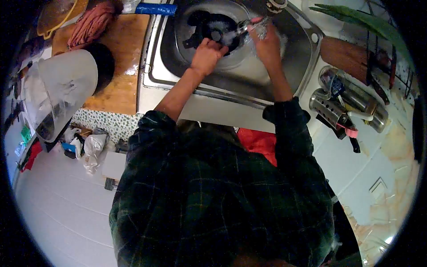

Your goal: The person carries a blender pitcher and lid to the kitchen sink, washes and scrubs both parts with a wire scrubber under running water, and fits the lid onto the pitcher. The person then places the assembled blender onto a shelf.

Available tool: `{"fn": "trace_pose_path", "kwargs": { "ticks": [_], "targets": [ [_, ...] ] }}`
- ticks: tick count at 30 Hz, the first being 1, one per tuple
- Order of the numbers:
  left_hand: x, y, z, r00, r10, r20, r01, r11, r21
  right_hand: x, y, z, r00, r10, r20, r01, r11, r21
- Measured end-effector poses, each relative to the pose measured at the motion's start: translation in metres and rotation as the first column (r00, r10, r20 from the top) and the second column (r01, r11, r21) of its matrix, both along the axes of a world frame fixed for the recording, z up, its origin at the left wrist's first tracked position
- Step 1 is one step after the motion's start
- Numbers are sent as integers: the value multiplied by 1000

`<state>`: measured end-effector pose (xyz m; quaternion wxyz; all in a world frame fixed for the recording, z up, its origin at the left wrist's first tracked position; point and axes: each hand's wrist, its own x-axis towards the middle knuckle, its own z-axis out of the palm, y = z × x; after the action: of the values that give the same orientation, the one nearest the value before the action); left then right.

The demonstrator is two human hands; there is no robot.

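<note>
In the metal sink (231, 82), a black part with a round hole (202, 32) lies in a clear, water-filled bowl (182, 44). My left hand (207, 56) is at the part's lower edge, its fingers bent and touching it. Higher up on the right, my right hand (267, 40) is closed around the end of the faucet (243, 26), and water runs from it toward the black part. Splashing water blurs the area around my right fingertips.
To the left are a wooden board (122, 66), a reddish cloth (92, 23), a blue roll (155, 9) and a translucent container (66, 75). At the right stand a perforated metal holder (327, 107), a brown board (344, 55) and green leaves (356, 18).
</note>
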<state>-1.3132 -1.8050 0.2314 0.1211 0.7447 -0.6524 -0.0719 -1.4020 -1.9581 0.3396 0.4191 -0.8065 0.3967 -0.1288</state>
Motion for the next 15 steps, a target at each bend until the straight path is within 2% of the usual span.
{"fn": "trace_pose_path", "kwargs": {
  "ticks": [1, 3, 5, 6, 7, 8, 9, 10, 11, 12, 13, 14, 15],
  "targets": [
    [-3, 2, -2, 1000, 6, -23, -6, 1000, -28, -2, 2, -1, 1000, 1, -4, -1, 1000, 2],
    [-11, 5, -4, 999, 7, -49, -10, 998, -58, -9, 7, -8, 989, 116, 93, -112, 992, -53],
    [-12, 9, 8, 911, 164, -378, -89, 974, 210, -30, -11, -20, 993, 99, 62, -92, 989, -112],
    [-9, 14, 12, 912, 171, -373, -96, 972, 213, -45, -22, -30, 996, 83, 24, -78, 983, -164],
    [-6, 19, 17, 887, 146, -438, -105, 988, 116, -66, -28, -47, 996, 89, 28, -84, 983, -161],
    [-4, 23, 21, 858, 112, -502, -119, 993, 19, -91, -33, -67, 972, 187, -143, -220, 939, -265],
    [-2, 23, 25, 856, 119, -502, -125, 992, 22, -100, -36, -78, 912, 259, -318, -365, 866, -341],
    [0, 22, 30, 829, 171, -532, -212, 977, -17, -89, -33, -72, 911, 265, -316, -370, 865, -340],
    [2, 21, 35, 796, 219, -564, -297, 954, -50, -72, -23, -58, 905, 307, -293, -416, 780, -467],
    [6, 20, 47, 795, 221, -564, -298, 953, -47, -57, -13, -51, 896, 349, -274, -443, 678, -587],
    [13, 19, 62, 546, 419, -726, -470, 870, 149, -44, -8, -58, 898, 347, -271, -440, 680, -586],
    [19, 17, 69, 234, 569, -788, -559, 742, 370, -24, -8, -70, 893, 317, -321, -400, 885, -237],
    [19, 21, 36, 283, 443, -851, -736, 669, 104, -1, -7, -84, 878, 307, -367, -273, 951, 143]
  ]
}}
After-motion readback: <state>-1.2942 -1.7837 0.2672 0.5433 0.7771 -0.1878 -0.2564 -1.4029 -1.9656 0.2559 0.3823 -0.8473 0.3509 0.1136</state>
